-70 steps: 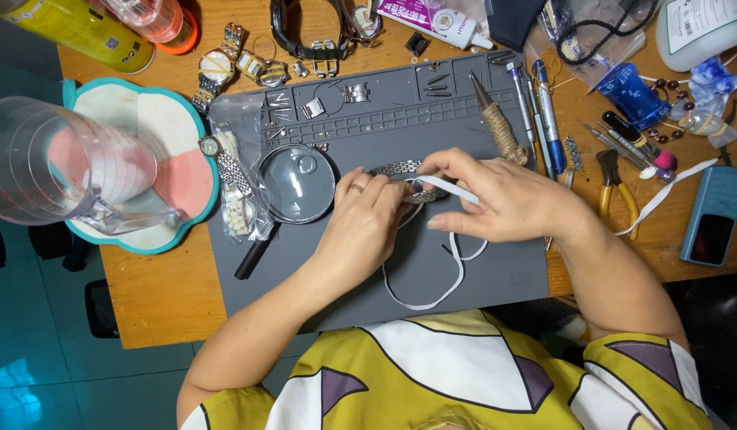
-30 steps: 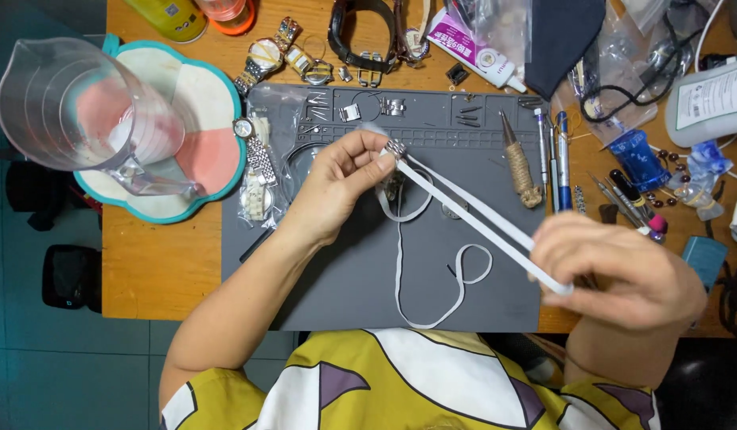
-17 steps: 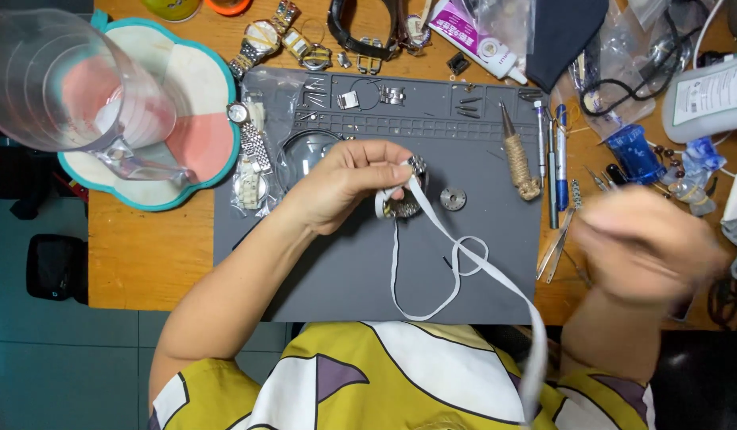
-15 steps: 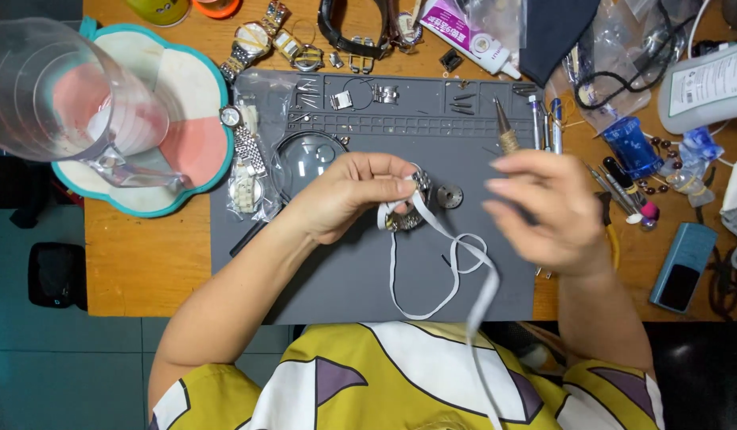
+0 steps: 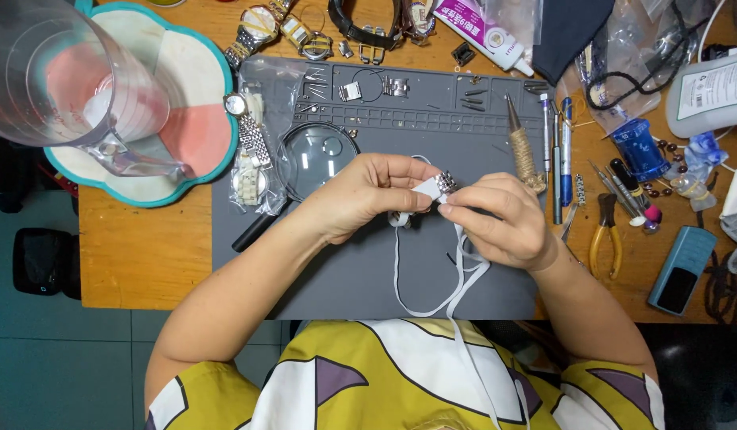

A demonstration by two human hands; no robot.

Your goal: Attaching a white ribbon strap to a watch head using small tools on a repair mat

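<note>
Both hands meet over the middle of the grey work mat [image 5: 360,271]. My left hand [image 5: 368,195] pinches a small metal watch bracelet piece [image 5: 445,184] wrapped with the end of a white ribbon strap [image 5: 432,275]. My right hand [image 5: 504,219] grips the same piece and strap from the right, fingers closed. The rest of the white strap loops down over the mat towards my lap.
A magnifying glass [image 5: 313,163] lies left of the hands, beside a bagged metal watch [image 5: 249,155]. A clear measuring jug [image 5: 62,76] stands on a flower-shaped tray. Right of the mat lie a cord-wrapped awl [image 5: 524,147], pens, yellow pliers [image 5: 606,235], a blue device [image 5: 680,269].
My right hand had pulled the white strap out to the right, then came back in and closed on the watch piece beside my left hand. The strap now hangs slack.
</note>
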